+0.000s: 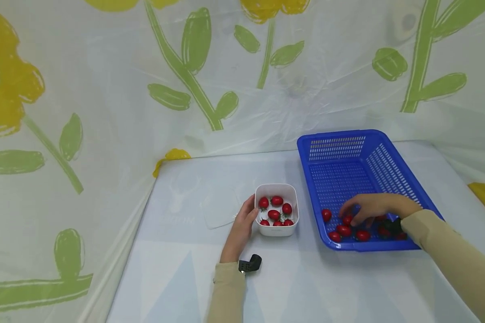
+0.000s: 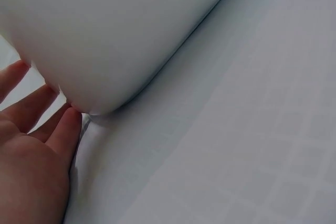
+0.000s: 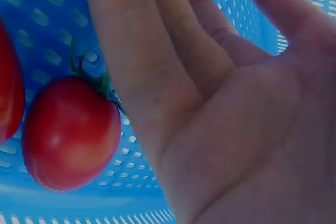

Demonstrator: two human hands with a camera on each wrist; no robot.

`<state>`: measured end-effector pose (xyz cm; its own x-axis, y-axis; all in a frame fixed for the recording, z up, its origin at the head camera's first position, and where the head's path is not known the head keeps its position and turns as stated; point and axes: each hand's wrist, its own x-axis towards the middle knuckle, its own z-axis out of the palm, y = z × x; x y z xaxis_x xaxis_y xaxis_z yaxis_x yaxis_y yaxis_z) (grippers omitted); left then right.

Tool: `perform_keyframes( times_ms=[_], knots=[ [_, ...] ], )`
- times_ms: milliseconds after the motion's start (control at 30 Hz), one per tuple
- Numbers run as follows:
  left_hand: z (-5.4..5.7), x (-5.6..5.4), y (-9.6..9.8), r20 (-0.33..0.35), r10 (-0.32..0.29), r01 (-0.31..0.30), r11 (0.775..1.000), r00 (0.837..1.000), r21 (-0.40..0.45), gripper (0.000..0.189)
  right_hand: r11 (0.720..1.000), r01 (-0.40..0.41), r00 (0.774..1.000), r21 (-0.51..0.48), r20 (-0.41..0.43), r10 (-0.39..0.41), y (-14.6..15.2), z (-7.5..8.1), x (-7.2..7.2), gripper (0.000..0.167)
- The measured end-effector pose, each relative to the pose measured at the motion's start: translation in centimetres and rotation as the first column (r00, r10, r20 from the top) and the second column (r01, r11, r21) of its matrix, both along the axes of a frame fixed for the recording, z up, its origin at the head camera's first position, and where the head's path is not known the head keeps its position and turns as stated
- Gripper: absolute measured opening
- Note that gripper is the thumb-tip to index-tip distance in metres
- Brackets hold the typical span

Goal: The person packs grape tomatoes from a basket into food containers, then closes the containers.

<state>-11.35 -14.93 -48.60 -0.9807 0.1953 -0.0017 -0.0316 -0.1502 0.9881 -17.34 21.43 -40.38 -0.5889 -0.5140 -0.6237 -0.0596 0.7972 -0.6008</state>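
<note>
A square white container (image 1: 276, 229) holds several red cherry tomatoes (image 1: 273, 215) with green stems. My left hand (image 1: 242, 226) rests against its left side. In the left wrist view, the fingertips (image 2: 73, 109) touch the container's wall low down, the fingers fairly straight. At the right, my right hand (image 1: 368, 208) reaches down into a blue basket (image 1: 313, 188). Between its thumb and fingers sits a cherry tomato (image 1: 347, 220), pinched at the tips. The right wrist view shows another tomato (image 3: 71, 132) beside the fingers; that hand's fingertips are outside this view.
More cherry tomatoes (image 1: 363, 235) lie along the basket's near end, some partly hidden under the right wrist. The basket stands right of the container on a pale table cloth (image 1: 178, 269). A flower-printed curtain (image 1: 117, 89) hangs behind and to the left.
</note>
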Motion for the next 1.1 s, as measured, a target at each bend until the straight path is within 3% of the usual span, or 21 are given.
perform_keyframes(
  times_ms=[200,567,867,1100],
  knots=[
    [0.06,-0.05,-0.02,-0.01,-0.002,0.002,1.0,1.0,0.0,0.048,1.0,0.015,1.0,0.028,0.021,-0.016,-0.35,-0.11,-0.07,0.032],
    [-0.01,0.0,-0.09,-0.003,-0.004,0.004,1.0,1.0,-0.006,0.05,0.996,-0.026,0.999,0.082,-0.026,0.028,-0.47,-0.4,-0.26,0.034],
    [-0.17,-0.02,0.03,-0.009,0.0,0.0,1.0,1.0,0.012,0.05,0.996,-0.039,0.994,0.077,-0.096,0.047,-0.41,-0.32,-0.39,0.032],
    [0.28,0.09,-0.1,0.029,-0.003,0.003,1.0,1.0,-0.001,0.044,0.997,-0.031,0.981,0.077,-0.19,0.045,-0.37,-0.24,-0.65,0.031]
  ],
)
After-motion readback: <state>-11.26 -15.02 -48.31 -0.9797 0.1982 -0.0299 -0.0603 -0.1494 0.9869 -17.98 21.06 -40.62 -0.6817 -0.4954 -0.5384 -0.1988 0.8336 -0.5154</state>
